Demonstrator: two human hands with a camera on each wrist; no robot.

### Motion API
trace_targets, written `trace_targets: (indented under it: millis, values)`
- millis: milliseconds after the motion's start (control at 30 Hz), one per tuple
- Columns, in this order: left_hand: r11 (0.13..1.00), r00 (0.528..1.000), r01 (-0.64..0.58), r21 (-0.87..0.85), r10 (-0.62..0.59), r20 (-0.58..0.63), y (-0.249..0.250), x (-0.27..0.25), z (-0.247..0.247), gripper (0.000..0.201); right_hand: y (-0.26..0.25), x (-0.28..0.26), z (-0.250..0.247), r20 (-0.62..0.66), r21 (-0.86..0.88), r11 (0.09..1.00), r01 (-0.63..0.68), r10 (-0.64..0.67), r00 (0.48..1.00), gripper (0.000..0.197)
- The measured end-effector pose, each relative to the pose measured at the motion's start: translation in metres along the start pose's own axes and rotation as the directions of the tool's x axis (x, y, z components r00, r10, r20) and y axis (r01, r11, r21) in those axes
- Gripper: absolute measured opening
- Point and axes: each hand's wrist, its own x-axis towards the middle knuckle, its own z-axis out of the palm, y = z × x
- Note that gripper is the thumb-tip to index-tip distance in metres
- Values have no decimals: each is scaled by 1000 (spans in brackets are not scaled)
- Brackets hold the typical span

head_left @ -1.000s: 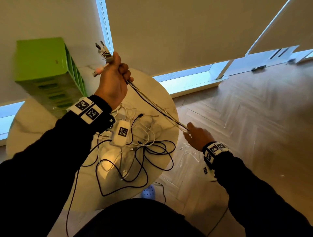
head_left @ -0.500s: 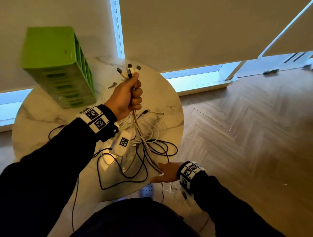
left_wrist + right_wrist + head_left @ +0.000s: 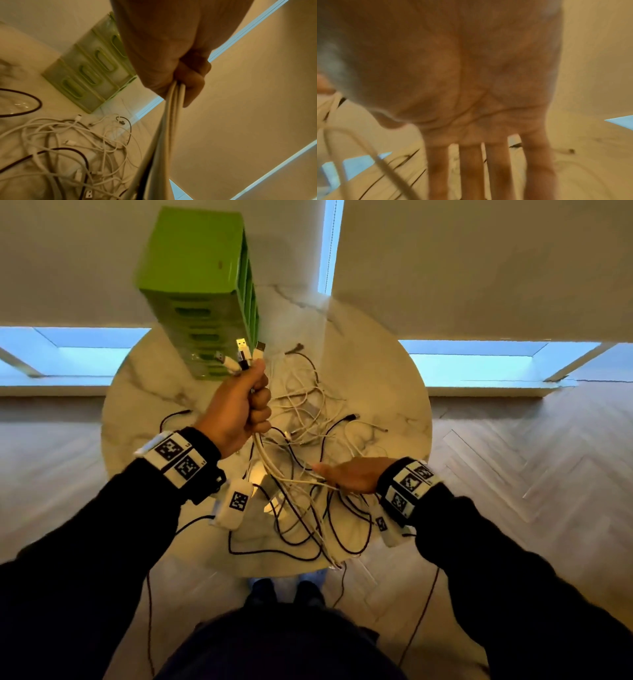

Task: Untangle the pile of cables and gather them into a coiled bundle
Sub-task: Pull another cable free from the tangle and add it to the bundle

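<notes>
My left hand [image 3: 239,409] grips a bundle of white and black cables [image 3: 270,463] just below their USB plugs [image 3: 241,352], which stick up out of the fist. In the left wrist view the bundle [image 3: 171,108] hangs taut from the curled fingers [image 3: 192,83]. The strands run down and right to my right hand [image 3: 352,477], held flat over the table's front. Its fingers [image 3: 471,169] are straight and spread, and the strands [image 3: 332,102] pass by the thumb side. A loose tangle of white and black cables [image 3: 308,412] lies on the round marble table [image 3: 394,392].
A tall green drawer unit [image 3: 198,268] stands at the back left of the table, close behind the plugs. Black cable loops [image 3: 349,542] hang over the front edge. Wooden floor [image 3: 513,474] surrounds the table, and white blinds [image 3: 479,268] hang behind.
My right hand came in from beside the table to its front, along the strands, and now lies flat. My left hand dropped lower, keeping its grip on the cable ends.
</notes>
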Motion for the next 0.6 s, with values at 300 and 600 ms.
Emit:
trace_targets:
  millis: [300,600]
  values:
    - [999,997,-11,47,14,-71,-23,-22,2,41,-2,87,8,-442,37,995,-95,101,892,49]
    - [998,995,6,62,0,-100,-42,-28,-2,43,12,78,-23,-571,131,991,-14,87,816,25]
